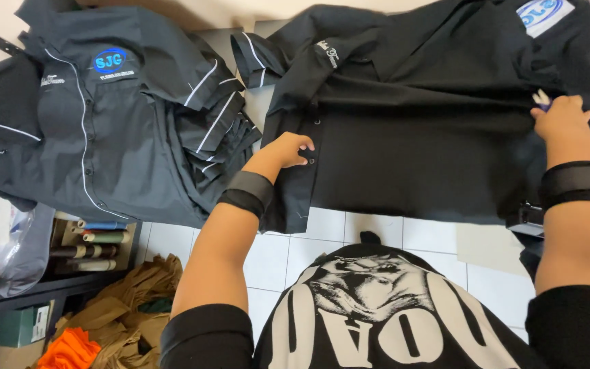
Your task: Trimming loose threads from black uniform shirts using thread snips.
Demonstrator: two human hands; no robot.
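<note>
A black shirt (418, 130) with white piping lies spread across the work surface in front of me. My left hand (287, 150) rests on its left front edge, fingers curled beside a row of snap buttons. My right hand (563, 117) presses on the shirt's right side and holds a small white and blue object (542, 100), mostly hidden by the fingers. Both wrists wear dark bands.
A stack of dark grey shirts (104, 116) with white piping and a round blue chest logo lies at the left. Below it, a shelf holds thread spools (100, 244) and a plastic bag (1, 253). Brown paper bags (128, 307) and orange cloth (69, 348) lie on the white tiled floor (377, 232).
</note>
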